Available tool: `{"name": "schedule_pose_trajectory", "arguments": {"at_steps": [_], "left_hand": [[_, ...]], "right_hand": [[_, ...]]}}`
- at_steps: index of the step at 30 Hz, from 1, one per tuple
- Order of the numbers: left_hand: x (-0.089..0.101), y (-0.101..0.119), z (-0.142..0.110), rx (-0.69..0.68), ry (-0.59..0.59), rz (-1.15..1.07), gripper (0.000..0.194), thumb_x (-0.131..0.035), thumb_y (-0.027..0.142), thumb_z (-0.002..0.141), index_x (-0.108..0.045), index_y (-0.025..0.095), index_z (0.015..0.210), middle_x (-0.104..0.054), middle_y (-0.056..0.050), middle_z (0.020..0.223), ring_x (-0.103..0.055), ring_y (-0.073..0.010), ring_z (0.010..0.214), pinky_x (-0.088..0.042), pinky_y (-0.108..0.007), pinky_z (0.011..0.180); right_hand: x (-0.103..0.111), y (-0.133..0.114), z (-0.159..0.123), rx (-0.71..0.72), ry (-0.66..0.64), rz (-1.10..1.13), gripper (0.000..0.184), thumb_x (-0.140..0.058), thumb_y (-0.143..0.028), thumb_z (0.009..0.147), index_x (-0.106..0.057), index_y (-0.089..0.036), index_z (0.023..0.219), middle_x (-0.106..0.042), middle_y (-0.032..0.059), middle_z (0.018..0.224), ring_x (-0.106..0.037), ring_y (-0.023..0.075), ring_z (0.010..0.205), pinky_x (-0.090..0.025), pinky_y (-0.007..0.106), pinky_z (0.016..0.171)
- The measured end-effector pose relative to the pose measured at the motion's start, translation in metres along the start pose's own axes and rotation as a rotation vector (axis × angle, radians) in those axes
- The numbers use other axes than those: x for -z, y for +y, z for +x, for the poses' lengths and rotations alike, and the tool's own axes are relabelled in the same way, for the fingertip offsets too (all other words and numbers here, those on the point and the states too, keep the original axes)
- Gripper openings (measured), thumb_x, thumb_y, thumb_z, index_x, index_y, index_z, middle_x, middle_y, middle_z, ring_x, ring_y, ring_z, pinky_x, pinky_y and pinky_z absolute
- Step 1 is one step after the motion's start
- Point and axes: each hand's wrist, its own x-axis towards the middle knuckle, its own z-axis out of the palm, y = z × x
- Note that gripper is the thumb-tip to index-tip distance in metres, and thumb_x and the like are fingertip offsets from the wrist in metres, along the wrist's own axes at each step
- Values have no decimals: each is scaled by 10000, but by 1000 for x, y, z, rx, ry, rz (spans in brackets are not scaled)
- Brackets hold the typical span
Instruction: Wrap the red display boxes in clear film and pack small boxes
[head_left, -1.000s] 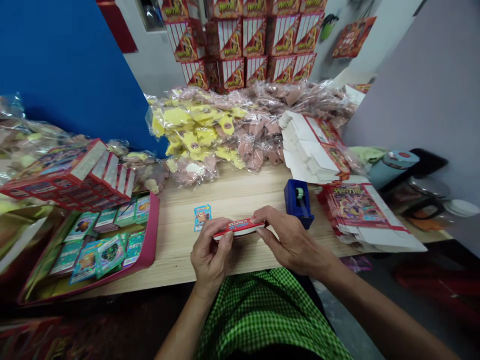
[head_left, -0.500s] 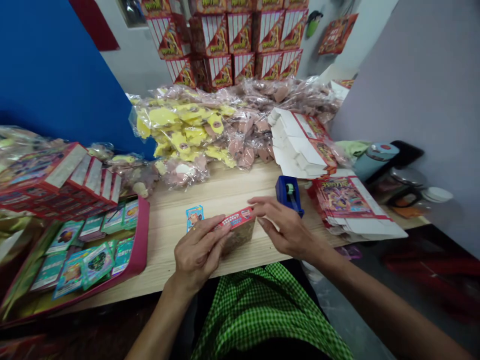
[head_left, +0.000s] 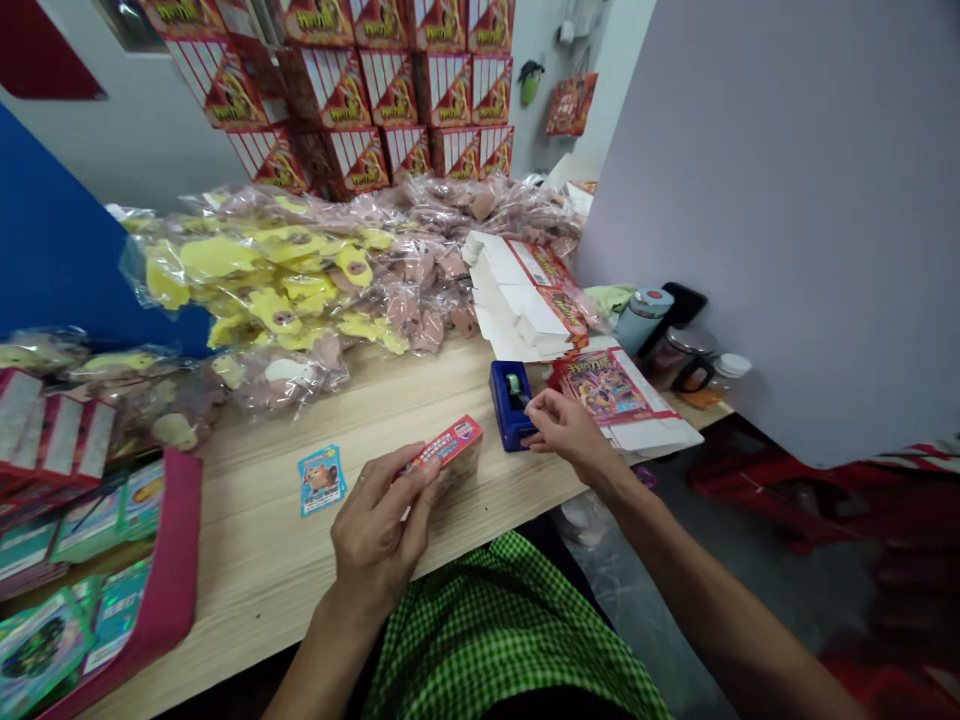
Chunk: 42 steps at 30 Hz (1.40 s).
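Note:
My left hand (head_left: 379, 535) is closed round a small red box (head_left: 448, 452) and holds it on the wooden table (head_left: 390, 400), near its front edge. My right hand (head_left: 564, 430) has left the box and sits at the blue tape dispenser (head_left: 510, 402), fingers curled at its front end. What the fingertips pinch, if anything, is too small to make out. A blue picture card (head_left: 321, 480) lies flat on the table left of the box.
A pink tray (head_left: 161, 590) of green card packs sits at the left. Bagged yellow and brown toys (head_left: 315, 270) are heaped at the back. Flat box blanks (head_left: 607, 390) lie right of the dispenser, with a flask (head_left: 641, 318) and jars beyond. Red cartons (head_left: 375, 90) are stacked at the wall.
My right hand let go of the red box and moved right to the tape dispenser. The left hand keeps the box, now turned end-on. The view swung to the right.

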Motion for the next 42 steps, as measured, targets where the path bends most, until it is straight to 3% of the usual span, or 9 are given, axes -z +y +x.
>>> {"name": "schedule_pose_trajectory", "arguments": {"at_steps": [7,12,16,19,21,23,28,34,42], "left_hand": [[2,1,8,-67,-28,30,127,-722,63,876,-689,137,974,-759,-131,1037,-743,-201,930,-611,-315,870],[2,5,9,-43,-56,74,106,-700,92,897,-663,154,974,-746,-160,1108,-742,-219,955,-633,-348,824],[2,5,10,-58,-57,59,110,-700,98,897,-656,175,962,-772,-116,1042,-756,-199,896,-640,-337,800],[2,3,11,-54,-52,53,108,-702,101,891,-672,177,961,-783,-109,1028,-766,-204,882,-638,-336,803],[2,2,10,-34,-49,26,125,-701,100,887,-672,187,972,-789,-88,989,-771,-210,891,-634,-332,806],[1,3,10,3,-38,8,175,-706,105,883,-655,193,1026,-788,-72,967,-771,-207,892,-628,-314,794],[2,6,9,57,-14,55,316,-720,140,889,-599,178,1178,-776,-84,1014,-755,-186,865,-617,-277,757],[7,2,13,19,-155,-31,247,-657,122,929,-677,197,1164,-750,-96,1047,-732,-199,916,-617,-327,792],[17,1,37,263,-317,-277,105,-683,178,905,-699,178,1008,-719,-62,937,-682,-162,801,-548,-262,675]], "right_hand": [[-12,34,-21,122,163,-54,274,-622,-352,815,-480,-216,624,-600,34,728,-654,226,795,-555,311,682],[-3,21,-47,276,283,-93,192,-585,-306,843,-542,-207,684,-651,126,991,-622,280,1008,-516,356,772],[0,-14,-72,488,35,-18,161,-535,-278,956,-634,-204,854,-605,4,692,-550,149,601,-422,270,573],[-14,-40,-78,453,-274,218,270,-531,-301,979,-686,-191,1171,-592,-31,625,-498,124,522,-395,250,503],[-26,-52,-76,380,-411,358,559,-554,-307,958,-502,-166,1497,-600,-49,606,-478,117,496,-403,246,493],[-36,-60,-71,319,-483,444,785,-579,-304,925,-279,-123,1627,-612,-56,599,-484,112,481,-414,241,490],[-52,-65,-61,246,-479,483,864,-595,-308,859,-263,-25,1604,-614,-53,554,-512,110,433,-420,221,453],[-56,-63,-60,203,-464,483,892,-592,-305,837,-224,-16,1597,-616,-50,535,-529,128,412,-423,217,425],[-64,-52,-67,258,-358,524,918,-578,-265,836,-126,-66,1610,-606,-65,606,-551,135,506,-434,241,499]]}}
